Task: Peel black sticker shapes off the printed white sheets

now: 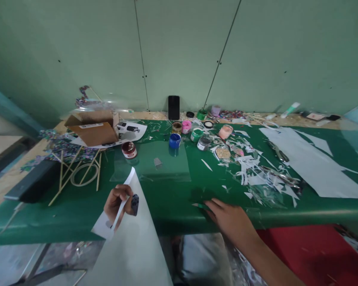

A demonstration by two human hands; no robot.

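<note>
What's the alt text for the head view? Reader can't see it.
Left hand holds a bent white paper sheet at the near edge of a green-covered table; right hand holds a slim, pointed pencil-like tool. Beyond are paint jars, a cardboard box to the left, white paper scraps to the right, and a black smartphone upright by the green wall.

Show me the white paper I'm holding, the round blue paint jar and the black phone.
Held white paper sheet (pixel 134 242), head view: broad lower face.
Round blue paint jar (pixel 175 142), head view: front wall.
Upright black rectangular phone (pixel 173 107), head view: face, middle.
</note>
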